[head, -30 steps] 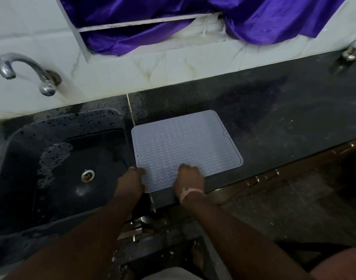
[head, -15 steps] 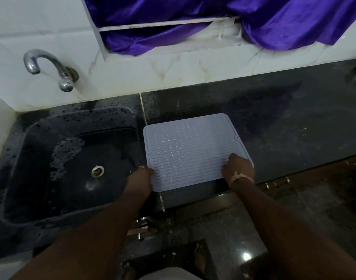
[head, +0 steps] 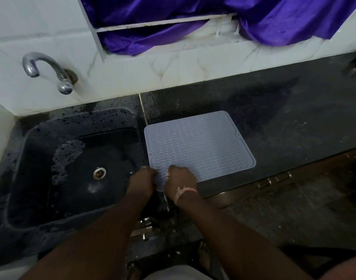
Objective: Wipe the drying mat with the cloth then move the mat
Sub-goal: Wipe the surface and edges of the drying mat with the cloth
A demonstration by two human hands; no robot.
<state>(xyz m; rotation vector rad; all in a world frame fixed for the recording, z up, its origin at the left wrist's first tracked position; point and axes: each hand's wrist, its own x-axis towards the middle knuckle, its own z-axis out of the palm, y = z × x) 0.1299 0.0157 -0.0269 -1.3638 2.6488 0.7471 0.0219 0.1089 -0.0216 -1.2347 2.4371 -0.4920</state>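
The drying mat (head: pixel 199 146), pale grey with a wavy ribbed surface, lies flat on the dark countertop (head: pixel 284 126) just right of the sink. My left hand (head: pixel 141 179) grips the mat's near-left corner at the counter's front edge. My right hand (head: pixel 180 178), with a pale band on the wrist, sits right beside it, fingers curled over the mat's near edge. The corner under both hands is hidden. No cloth shows in either hand or on the counter.
A wet black sink (head: pixel 72 168) with a drain (head: pixel 99 172) lies to the left under a chrome tap (head: pixel 50 71). Purple fabric (head: pixel 193 17) hangs over the window ledge behind. Cabinet handles (head: pixel 274 179) run below the counter's front edge.
My right hand slid from the mat's near-right corner back to the near-left corner, next to my left hand. The mat has stayed in place.
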